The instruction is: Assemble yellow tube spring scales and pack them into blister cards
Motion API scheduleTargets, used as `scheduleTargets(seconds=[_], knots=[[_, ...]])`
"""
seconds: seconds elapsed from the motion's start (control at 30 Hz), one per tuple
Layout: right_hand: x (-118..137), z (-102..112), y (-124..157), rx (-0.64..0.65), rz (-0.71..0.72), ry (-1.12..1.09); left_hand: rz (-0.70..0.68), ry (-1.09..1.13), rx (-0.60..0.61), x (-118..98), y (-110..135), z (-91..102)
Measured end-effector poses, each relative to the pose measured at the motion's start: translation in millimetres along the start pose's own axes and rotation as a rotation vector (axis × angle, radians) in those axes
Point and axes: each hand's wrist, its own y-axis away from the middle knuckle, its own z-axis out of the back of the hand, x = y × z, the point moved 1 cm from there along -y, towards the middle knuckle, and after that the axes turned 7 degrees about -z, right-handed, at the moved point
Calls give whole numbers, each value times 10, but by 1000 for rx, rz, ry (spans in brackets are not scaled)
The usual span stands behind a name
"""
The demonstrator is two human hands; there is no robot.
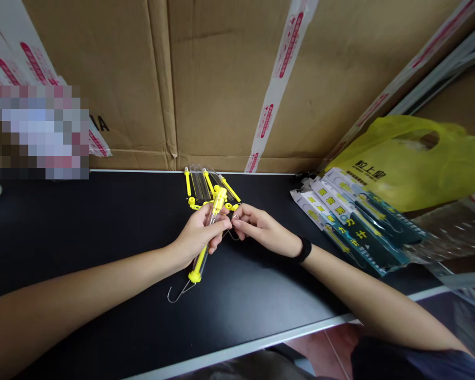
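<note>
My left hand is wrapped round a spring scale, a clear tube with yellow ends and a yellow inner rod. The scale is tilted, its yellow cap upward and a bent metal hook hanging from the lower end. Close to the cap, my right hand pinches a thin bent metal wire; its far end is partly hidden by the fingers. Behind both hands lie clear tubes, yellow rods and small yellow fittings, partly covered by the held scale.
Flat printed packages picturing spring scales lie at the right of the black table. A yellow plastic bag and clear plastic wrapping sit beside them. A large taped cardboard box stands along the back edge.
</note>
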Motion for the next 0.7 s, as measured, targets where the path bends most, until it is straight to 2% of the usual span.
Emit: scheduleTargets(seconds=[0.17, 0.3, 0.43, 0.6, 0.7], knots=[[42, 65, 3, -151, 67, 153, -16, -64, -24, -11, 12, -11], [88, 116, 47, -312, 188, 563, -43, -170, 34, 54, 16, 23], [96, 106, 67, -346, 306, 826, 0, -228, 91, 91, 12, 51], [58, 94, 72, -406, 279, 1057, 143, -289, 150, 38, 23, 18], [36, 113, 77, -453, 270, 1151, 181, -300, 186, 21, 30, 3]])
